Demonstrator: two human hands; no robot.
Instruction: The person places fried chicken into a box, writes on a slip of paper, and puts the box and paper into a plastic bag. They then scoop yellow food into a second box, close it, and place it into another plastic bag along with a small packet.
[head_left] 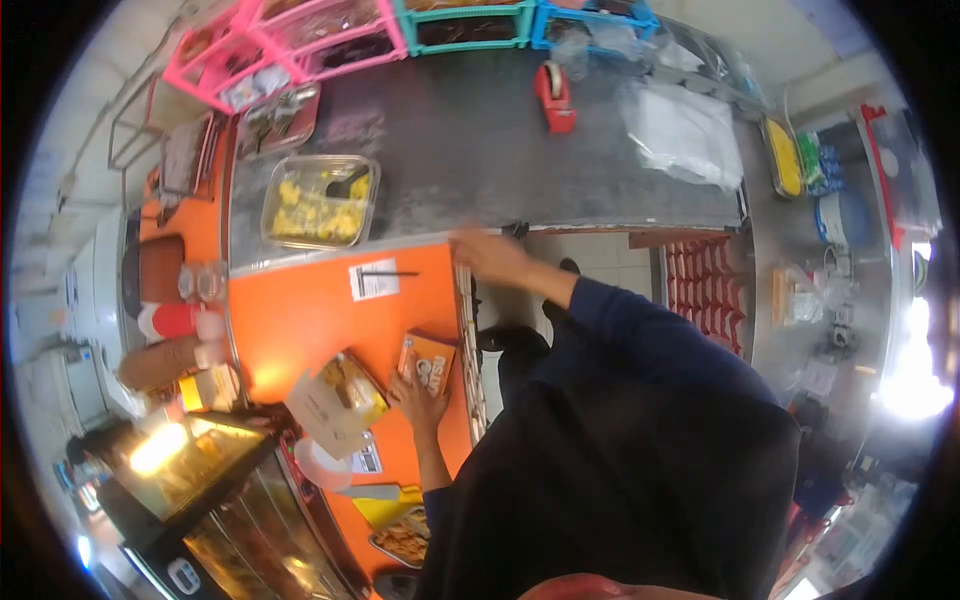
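Each grip; left hand point(418, 400) part-open, touching orange box point(430, 358); right hand point(490, 258) blurred, can't tell

A grey metal counter point(450, 150) meets an orange tabletop point(310, 320) above a pale tiled floor point(605, 255).

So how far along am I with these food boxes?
Looks done: the printed orange cardboard box appears closed. In hand: your left hand rests on that box; your blurred right hand is near the dark grey counter, contents unclear. Probably left: closing the white cardboard box, which stands open with food showing.
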